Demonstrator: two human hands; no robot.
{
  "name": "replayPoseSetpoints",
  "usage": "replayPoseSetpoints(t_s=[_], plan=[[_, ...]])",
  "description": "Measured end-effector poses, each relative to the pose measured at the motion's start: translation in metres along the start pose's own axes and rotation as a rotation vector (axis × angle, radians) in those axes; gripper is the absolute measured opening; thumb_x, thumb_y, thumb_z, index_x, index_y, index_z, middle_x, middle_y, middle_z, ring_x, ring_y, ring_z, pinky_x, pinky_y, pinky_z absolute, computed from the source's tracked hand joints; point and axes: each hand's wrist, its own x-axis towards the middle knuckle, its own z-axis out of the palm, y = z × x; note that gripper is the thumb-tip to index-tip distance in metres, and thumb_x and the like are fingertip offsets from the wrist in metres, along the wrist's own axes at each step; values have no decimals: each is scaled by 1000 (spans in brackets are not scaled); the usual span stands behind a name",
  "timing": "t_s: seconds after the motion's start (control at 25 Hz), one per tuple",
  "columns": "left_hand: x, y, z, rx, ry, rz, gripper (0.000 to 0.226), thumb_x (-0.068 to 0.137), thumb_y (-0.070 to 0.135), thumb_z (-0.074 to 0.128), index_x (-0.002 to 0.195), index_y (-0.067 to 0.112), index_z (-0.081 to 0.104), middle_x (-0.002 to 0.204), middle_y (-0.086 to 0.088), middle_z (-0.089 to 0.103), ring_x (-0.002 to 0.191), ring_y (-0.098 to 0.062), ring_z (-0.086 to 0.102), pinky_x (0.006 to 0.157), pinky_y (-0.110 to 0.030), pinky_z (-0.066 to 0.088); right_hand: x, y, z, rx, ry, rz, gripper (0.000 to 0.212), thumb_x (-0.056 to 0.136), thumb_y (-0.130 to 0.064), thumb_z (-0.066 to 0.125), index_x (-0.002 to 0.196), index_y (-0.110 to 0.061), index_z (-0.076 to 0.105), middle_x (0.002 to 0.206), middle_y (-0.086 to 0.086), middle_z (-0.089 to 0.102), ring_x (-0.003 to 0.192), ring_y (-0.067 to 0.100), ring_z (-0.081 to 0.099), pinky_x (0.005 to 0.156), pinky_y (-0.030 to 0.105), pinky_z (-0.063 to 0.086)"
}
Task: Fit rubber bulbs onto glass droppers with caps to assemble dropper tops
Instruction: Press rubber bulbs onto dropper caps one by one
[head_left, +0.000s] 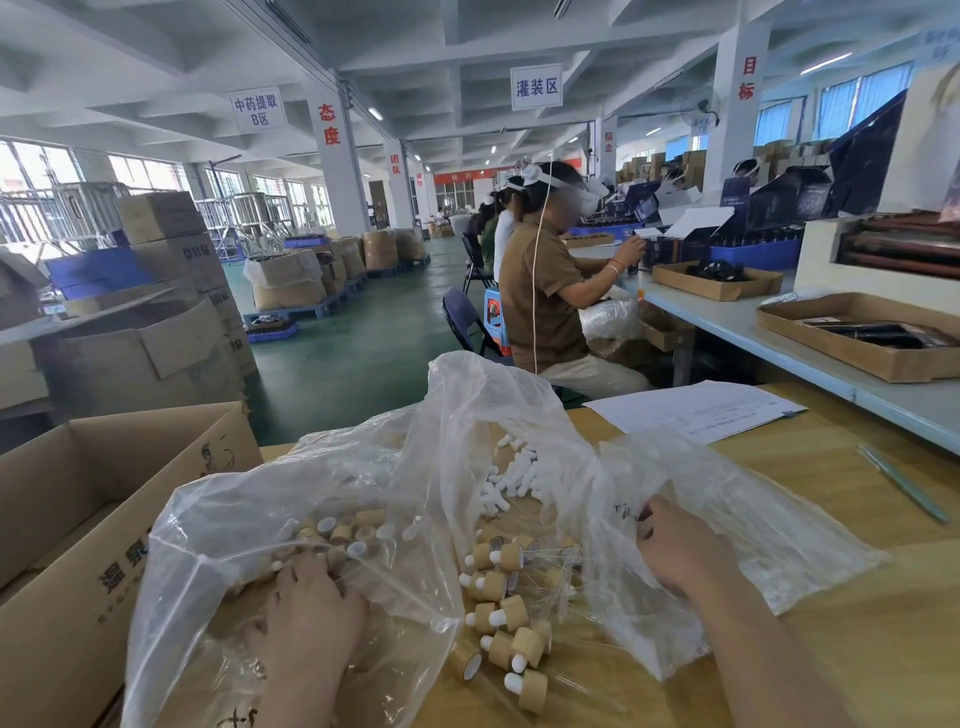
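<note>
Plastic bag (218, 519) of tan caps (340, 535)

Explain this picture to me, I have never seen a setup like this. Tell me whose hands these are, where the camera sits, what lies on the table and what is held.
No machine here: a person works with bare hands, and the one camera sits on their head, looking down. The left hand reaches into a clear bag of wood-coloured caps; the right hand is at a second clear bag. Their fingertips are hidden, so what they hold cannot be told. Between them on the wooden table lie white rubber bulbs and finished dropper tops. A cardboard box stands on the left, a paper sheet further back.
</note>
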Motion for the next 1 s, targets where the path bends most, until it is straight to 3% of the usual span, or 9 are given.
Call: replayPoseSetpoints(t_s=[0.16,0.4,0.52,0.6,0.68,0.76,0.84,0.92,1.0], plan=[[3,2,3,-53,16,92,37,89,29,52,124,18,46,126,-4,54,117,-27,49,103,-47,33,1,-2,0,102,-1,16,7,94,-25,46,96,-23,52,84,-7,58,79,14,55,76,33,41],[3,3,10,50,-45,156,31,86,27,49,117,31,46,133,2,44,121,-24,43,102,-44,30,-5,-4,-19,879,646,36,25,88,-10,52,112,-15,52,82,8,54,66,20,52,55,29,42],[5,0,12,73,-26,149,35,86,27,49,119,35,45,128,-3,46,120,-26,42,100,-43,32,-12,-13,-19,949,535,-174,28,94,-19,52,122,-25,52,95,0,54,82,12,54,67,23,43],[6,-1,13,65,-7,126,37,86,27,48,122,37,43,123,-6,46,120,-28,42,100,-42,32,-22,-29,-18,941,330,-369,34,93,-43,57,124,-39,44,108,-16,51,96,-2,54,72,16,44],[7,0,14,44,0,119,39,87,28,47,125,34,41,128,-7,44,123,-29,39,102,-43,30,-25,-39,-12,774,232,-496,47,81,-46,70,118,-47,41,106,-25,49,96,-7,52,71,14,46],[8,0,16,53,-7,135,41,90,29,43,130,27,38,137,-3,41,128,-27,36,104,-44,28,-25,-47,-4,497,298,-578,37,80,-36,74,110,-41,53,94,-21,55,86,-1,56,71,16,46],[10,0,19,72,-3,158,41,90,27,42,131,24,39,138,0,43,127,-26,38,104,-43,30,-24,-55,2,355,394,-596,13,86,-38,65,79,-28,62,70,-12,54,65,7,54,63,25,47],[11,-1,19,42,22,176,36,88,20,45,124,21,44,130,-3,47,120,-27,43,98,-42,37,-22,-67,6,358,419,-566,41,92,-43,52,59,-19,50,60,-6,46,53,11,46,54,27,41],[14,0,19,-65,30,193,32,84,9,48,115,15,50,120,-9,51,108,-29,48,87,-39,42,-10,-83,9,299,325,-507,42,98,-40,45,60,-20,44,66,-3,45,55,10,44,54,25,37]])
